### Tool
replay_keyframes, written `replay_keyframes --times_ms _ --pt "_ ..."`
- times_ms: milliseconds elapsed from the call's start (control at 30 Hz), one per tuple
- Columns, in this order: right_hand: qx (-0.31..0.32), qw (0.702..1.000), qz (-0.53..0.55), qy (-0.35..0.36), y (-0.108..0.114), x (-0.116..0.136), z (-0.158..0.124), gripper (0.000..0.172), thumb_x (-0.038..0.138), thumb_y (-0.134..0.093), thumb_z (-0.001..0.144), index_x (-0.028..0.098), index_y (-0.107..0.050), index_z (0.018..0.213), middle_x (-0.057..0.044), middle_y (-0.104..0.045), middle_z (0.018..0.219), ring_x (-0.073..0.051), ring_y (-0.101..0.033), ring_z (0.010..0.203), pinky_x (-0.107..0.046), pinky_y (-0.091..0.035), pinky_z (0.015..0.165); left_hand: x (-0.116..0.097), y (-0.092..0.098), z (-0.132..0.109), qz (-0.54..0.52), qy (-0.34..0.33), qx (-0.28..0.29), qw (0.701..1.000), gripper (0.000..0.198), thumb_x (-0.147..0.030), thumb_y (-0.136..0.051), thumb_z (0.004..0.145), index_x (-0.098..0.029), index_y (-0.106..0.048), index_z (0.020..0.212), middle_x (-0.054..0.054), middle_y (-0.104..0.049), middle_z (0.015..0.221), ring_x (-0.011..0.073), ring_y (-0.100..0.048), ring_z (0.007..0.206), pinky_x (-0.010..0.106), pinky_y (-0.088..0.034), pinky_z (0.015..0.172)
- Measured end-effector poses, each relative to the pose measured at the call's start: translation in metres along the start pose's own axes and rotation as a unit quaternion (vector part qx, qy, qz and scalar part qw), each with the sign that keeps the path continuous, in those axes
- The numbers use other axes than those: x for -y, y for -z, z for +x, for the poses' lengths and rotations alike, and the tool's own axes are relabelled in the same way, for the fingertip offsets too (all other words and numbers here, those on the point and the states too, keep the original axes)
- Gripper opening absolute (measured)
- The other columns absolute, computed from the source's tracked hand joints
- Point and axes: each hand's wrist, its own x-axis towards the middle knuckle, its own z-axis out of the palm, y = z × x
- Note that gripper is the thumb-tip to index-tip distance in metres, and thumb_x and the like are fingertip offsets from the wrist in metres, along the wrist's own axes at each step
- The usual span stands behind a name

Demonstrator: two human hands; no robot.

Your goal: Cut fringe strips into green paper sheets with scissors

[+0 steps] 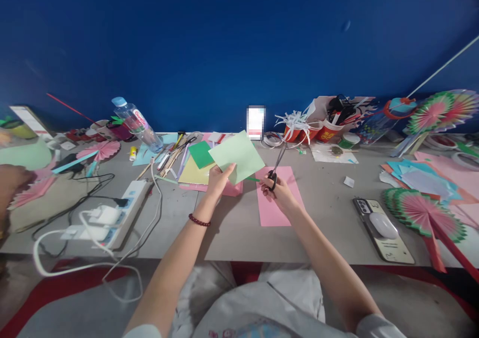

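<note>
A pale green sheet of paper is pinched at its lower left edge by my left hand, raised above the table. My right hand grips black-handled scissors, whose blades point up and away from me. Under that hand lies a pink sheet of paper, flat on the table. Behind my left hand are a dark green paper piece and a yellow sheet, on top of something pink. The scissors are apart from the pale green sheet.
A white power strip with cables lies at left, near a tilted water bottle. Red cups of tools stand at the back right. A phone bearing a white mouse and a folded paper fan lie at right.
</note>
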Motion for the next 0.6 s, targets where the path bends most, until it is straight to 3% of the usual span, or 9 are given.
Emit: replay_keyframes --times_ms 267,600 --pt "0.011 0.999 -0.039 -0.013 -0.0002 0.0005 -0.0013 0.041 0.04 -0.081 0.059 0.018 -0.053 0.081 0.0 -0.063 0.07 -0.008 -0.05 0.049 -0.018 -0.031 0.035 0.0007 0.0016 0.0029 -0.017 0.014 -0.001 1.0 0.045 -0.044 -0.078 0.063 -0.014 -0.072 0.096 0.012 -0.072 0.104 0.0257 -0.067 0.094 0.033 -0.052 0.078" --pt "0.039 0.998 -0.05 -0.017 -0.0016 -0.0004 -0.0025 0.041 0.042 -0.08 0.06 0.018 -0.054 0.081 -0.001 -0.064 0.073 -0.009 -0.053 0.05 -0.019 -0.037 0.039 -0.0048 0.0014 0.0014 0.015 -0.003 -0.028 0.999 0.043 -0.046 -0.077 0.063 -0.014 -0.073 0.093 0.011 -0.073 0.099 0.0262 -0.067 0.093 0.033 -0.053 0.076"
